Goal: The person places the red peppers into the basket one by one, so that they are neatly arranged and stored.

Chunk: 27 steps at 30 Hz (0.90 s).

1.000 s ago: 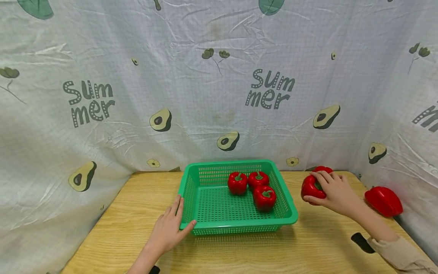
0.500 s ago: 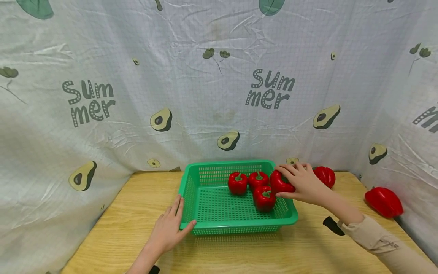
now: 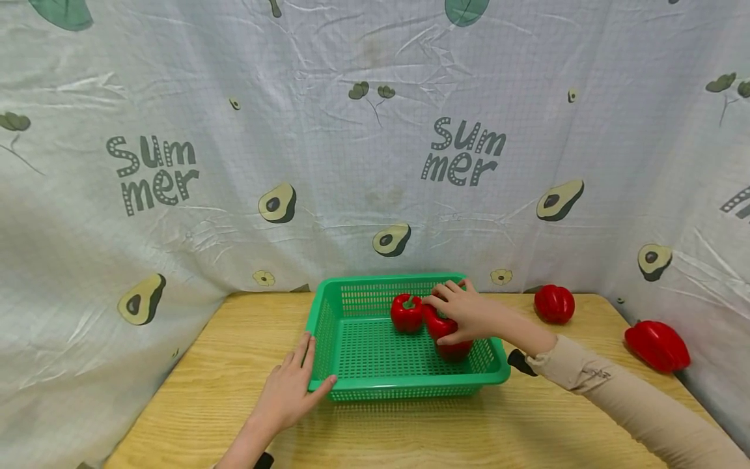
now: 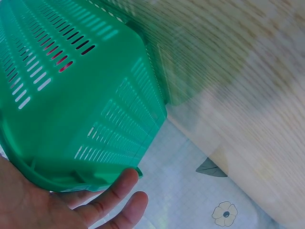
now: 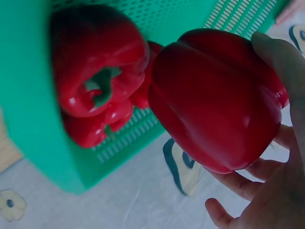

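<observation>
Pepper (image 5: pixel 214 102) moved left, stem (image 3: pixel 441 314) toward right hand (image 3: pixel 465 312), axis slanted

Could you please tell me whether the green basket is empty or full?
Neither: the green basket is partly filled. The head view shows red peppers inside, with bare mesh floor to their left.

Left hand (image 3: pixel 286 389): fingers extended, thumb spread wide to the side. Right hand (image 3: pixel 465 314): back turned upward, fingers bent, thumb opposed in a grip. Right forearm (image 3: pixel 635 405) stretched in from lower right, covered by beige sleeve.
</observation>
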Each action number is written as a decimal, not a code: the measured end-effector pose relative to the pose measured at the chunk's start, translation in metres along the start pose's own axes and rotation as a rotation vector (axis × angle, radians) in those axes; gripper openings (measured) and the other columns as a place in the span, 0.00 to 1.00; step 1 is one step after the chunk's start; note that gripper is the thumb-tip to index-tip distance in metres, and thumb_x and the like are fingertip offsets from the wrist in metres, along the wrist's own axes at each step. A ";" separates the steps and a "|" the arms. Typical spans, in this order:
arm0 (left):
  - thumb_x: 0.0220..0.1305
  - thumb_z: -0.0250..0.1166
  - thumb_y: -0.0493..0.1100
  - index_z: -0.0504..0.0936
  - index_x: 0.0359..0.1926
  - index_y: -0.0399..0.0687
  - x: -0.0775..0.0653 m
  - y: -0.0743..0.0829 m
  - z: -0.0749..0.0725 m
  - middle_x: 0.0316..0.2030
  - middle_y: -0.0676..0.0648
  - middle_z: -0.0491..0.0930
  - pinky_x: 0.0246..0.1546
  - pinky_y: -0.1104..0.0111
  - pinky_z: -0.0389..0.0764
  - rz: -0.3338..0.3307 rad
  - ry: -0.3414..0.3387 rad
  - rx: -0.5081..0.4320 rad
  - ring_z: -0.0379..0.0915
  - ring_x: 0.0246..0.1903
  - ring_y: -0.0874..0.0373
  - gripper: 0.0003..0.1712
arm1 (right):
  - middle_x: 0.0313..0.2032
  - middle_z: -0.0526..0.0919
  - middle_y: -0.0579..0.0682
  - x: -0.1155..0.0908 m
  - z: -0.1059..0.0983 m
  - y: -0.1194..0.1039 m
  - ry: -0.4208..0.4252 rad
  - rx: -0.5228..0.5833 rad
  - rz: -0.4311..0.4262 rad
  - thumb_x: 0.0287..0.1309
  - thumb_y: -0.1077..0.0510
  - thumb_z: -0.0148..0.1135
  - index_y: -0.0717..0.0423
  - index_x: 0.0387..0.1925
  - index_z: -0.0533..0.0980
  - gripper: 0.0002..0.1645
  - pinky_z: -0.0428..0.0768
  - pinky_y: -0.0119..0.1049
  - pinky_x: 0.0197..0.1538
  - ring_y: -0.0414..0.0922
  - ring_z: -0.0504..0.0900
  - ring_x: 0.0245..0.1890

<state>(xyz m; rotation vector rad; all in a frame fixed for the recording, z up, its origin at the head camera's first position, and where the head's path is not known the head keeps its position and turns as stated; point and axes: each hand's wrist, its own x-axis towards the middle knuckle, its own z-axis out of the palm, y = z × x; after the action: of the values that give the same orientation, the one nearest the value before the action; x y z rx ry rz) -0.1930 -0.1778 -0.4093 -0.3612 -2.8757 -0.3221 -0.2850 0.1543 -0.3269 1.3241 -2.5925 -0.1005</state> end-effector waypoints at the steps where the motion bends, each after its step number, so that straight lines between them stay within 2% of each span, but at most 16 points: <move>1: 0.58 0.51 0.64 0.55 0.65 0.35 0.000 0.000 0.000 0.66 0.38 0.53 0.41 0.51 0.74 0.001 0.003 -0.001 0.65 0.56 0.42 0.46 | 0.45 0.69 0.50 0.004 0.001 -0.001 -0.011 -0.008 -0.007 0.41 0.36 0.64 0.51 0.54 0.66 0.41 0.61 0.50 0.44 0.47 0.66 0.46; 8: 0.57 0.53 0.63 0.56 0.65 0.34 0.002 0.001 0.000 0.66 0.38 0.53 0.41 0.51 0.74 0.015 0.025 -0.004 0.64 0.56 0.41 0.45 | 0.45 0.70 0.50 0.029 0.012 -0.009 -0.074 -0.125 -0.054 0.41 0.32 0.61 0.51 0.55 0.64 0.43 0.63 0.51 0.45 0.48 0.66 0.44; 14: 0.57 0.53 0.63 0.55 0.65 0.35 0.002 0.001 0.001 0.67 0.38 0.52 0.40 0.51 0.74 0.008 0.010 -0.002 0.64 0.57 0.42 0.46 | 0.49 0.70 0.52 0.046 0.027 -0.014 -0.152 -0.212 -0.093 0.41 0.31 0.61 0.50 0.54 0.64 0.43 0.63 0.56 0.49 0.53 0.66 0.49; 19: 0.57 0.52 0.64 0.55 0.65 0.35 0.001 0.000 0.000 0.66 0.38 0.53 0.40 0.51 0.74 0.008 0.012 -0.004 0.64 0.56 0.42 0.46 | 0.52 0.70 0.51 0.054 0.038 -0.015 -0.245 -0.227 -0.066 0.40 0.32 0.63 0.48 0.54 0.63 0.43 0.63 0.60 0.53 0.53 0.65 0.54; 27: 0.57 0.53 0.63 0.55 0.65 0.35 -0.001 0.001 0.001 0.66 0.38 0.53 0.39 0.52 0.74 0.006 0.017 -0.003 0.64 0.56 0.42 0.46 | 0.55 0.68 0.50 0.057 0.053 -0.019 -0.332 -0.229 -0.016 0.38 0.32 0.64 0.45 0.54 0.63 0.42 0.63 0.58 0.53 0.51 0.65 0.56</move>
<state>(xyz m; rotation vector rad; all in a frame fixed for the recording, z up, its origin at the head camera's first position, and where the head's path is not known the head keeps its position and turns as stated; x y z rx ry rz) -0.1919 -0.1774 -0.4102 -0.3655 -2.8571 -0.3271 -0.3144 0.0952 -0.3714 1.3385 -2.7277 -0.6512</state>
